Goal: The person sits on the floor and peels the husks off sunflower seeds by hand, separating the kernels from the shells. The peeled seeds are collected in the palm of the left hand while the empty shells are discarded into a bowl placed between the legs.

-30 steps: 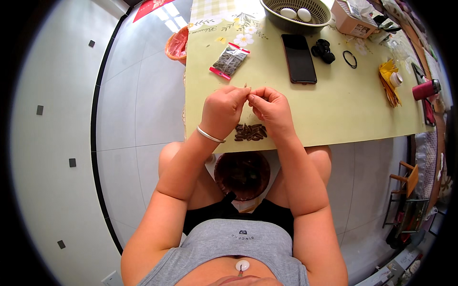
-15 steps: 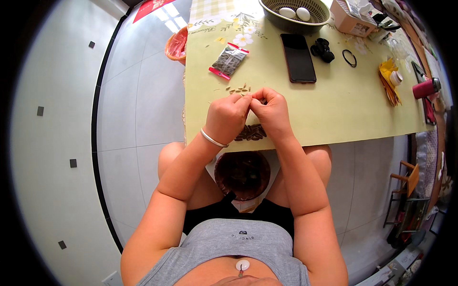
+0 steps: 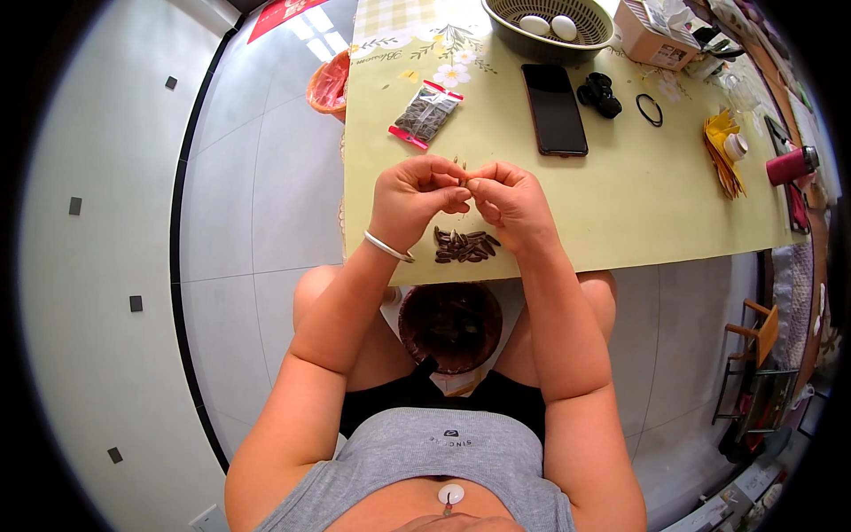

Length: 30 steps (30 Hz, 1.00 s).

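Over the near edge of the table, my left hand [image 3: 409, 197] and my right hand [image 3: 516, 206] meet fingertip to fingertip. Both pinch at a tiny piece that looks like a sunflower seed, mostly covered by the fingers. Just below them lies a pile of dark sunflower seeds [image 3: 465, 246]. A few pale shelled kernels [image 3: 460, 163] show beyond the fingertips; my left hand hides the others. Farther off, a clear packet with pink ends [image 3: 426, 113] lies on the tablecloth.
A dark bin [image 3: 450, 328] stands between my knees below the table edge. On the table [image 3: 638, 213] are a black phone [image 3: 556, 111], a small black device [image 3: 600, 95], a black loop [image 3: 650, 109] and a basket [image 3: 501, 32] with two eggs. A lined orange bin [image 3: 330, 86] stands at the left.
My hands have turned and drawn slightly apart at the wrists, the left fingers opening out more. More of the dark seed pile shows, while most of the kernels are now covered.
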Tool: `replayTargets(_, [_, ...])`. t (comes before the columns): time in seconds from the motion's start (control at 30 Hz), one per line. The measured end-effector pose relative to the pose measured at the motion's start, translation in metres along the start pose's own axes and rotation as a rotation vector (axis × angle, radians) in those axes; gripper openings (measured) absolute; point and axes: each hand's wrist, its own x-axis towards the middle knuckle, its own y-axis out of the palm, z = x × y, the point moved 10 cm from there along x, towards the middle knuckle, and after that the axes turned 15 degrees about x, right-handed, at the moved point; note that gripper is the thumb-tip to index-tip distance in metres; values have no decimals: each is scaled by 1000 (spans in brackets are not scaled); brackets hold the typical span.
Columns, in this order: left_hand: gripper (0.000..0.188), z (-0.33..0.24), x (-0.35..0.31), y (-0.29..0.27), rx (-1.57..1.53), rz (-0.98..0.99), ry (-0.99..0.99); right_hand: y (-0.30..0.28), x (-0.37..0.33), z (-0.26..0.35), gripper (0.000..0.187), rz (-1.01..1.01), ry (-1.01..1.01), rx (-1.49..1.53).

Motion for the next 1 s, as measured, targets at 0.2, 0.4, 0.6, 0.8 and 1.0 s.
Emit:
replayTargets(0.2, [16,18,3,1,-195,61,-198,-1,0,4,6,-20,-63,-58])
replayTargets(0.4, [14,4,5,-12,57,-54,-58,-4,-1,6,4,-65,-100,-4])
replayTargets(0.6, [15,-28,2,-19,873,-203,278,-5,0,9,10,-88,-35,218])
replayTargets(0.8, [19,-34,0,-16,877,-191,266,-7,2,5,16,-70,-35,133])
replayTargets(1.0, [19,-61,-11,8,569,3,437,7,-3,-17,26,-54,150,224])
